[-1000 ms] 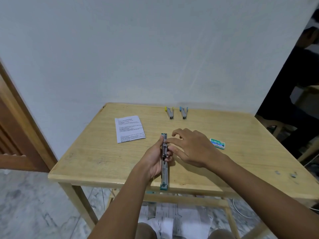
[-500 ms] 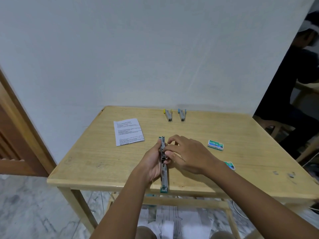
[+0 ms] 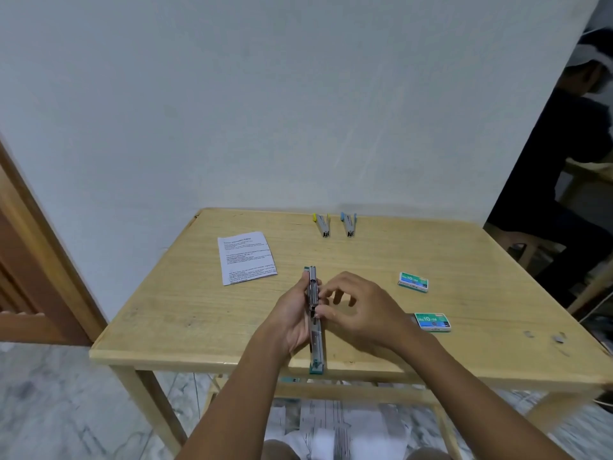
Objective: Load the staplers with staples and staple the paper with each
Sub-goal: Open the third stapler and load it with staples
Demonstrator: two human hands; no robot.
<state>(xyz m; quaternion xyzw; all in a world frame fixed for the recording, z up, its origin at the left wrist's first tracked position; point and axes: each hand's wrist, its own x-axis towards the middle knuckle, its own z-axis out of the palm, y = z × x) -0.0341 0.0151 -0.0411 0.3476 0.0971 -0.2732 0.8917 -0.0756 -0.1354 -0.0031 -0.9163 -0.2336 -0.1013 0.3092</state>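
Gripping opened teal stapler (image 3: 315, 313) from side, left hand (image 3: 292, 323) curled; right hand (image 3: 361, 313) fingertips pinching at its magazine

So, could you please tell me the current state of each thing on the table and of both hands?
Teal-ended metal stapler: swung open flat, held.
Left hand: gripping that stapler's side.
Right hand: fingertips pinched at its metal channel.
Yellow-tipped stapler: closed, untouched.
Blue-tipped stapler: closed, untouched.
Printed white paper sheet: flat, staples not discernible.
Far green staple box: closed.
Near green staple box: tray slid partly out.
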